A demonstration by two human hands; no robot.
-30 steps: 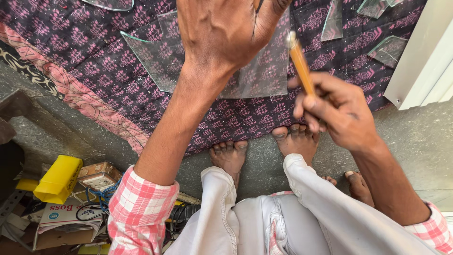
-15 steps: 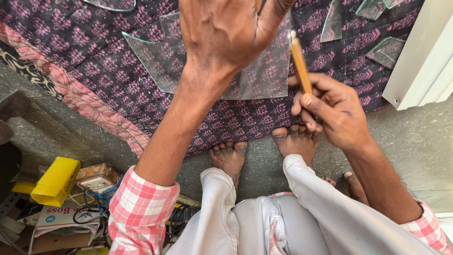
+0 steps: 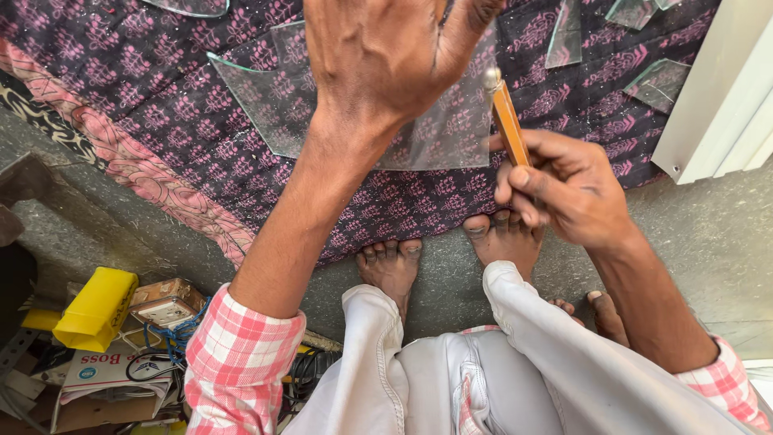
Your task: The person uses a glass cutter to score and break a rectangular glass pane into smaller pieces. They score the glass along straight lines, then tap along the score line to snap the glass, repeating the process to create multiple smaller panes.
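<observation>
A clear glass sheet (image 3: 282, 105) with a jagged left edge lies on a dark purple patterned cloth (image 3: 121, 89). My left hand (image 3: 386, 56) is spread flat on the sheet, pressing it down. My right hand (image 3: 564, 189) grips a yellow-handled glass cutter (image 3: 507, 121), held upright with its metal tip at the sheet's right edge, close to my left thumb. My bare feet (image 3: 451, 254) rest on the concrete floor at the cloth's near edge.
Several glass offcuts (image 3: 656, 80) lie on the cloth at the upper right and top left. A white frame (image 3: 725, 105) leans at the right. A yellow box (image 3: 97, 310), a small carton, cables and papers clutter the lower left.
My right hand and the cutter have shifted slightly nearer to me along the sheet's right edge. My left hand stays pressed on the glass.
</observation>
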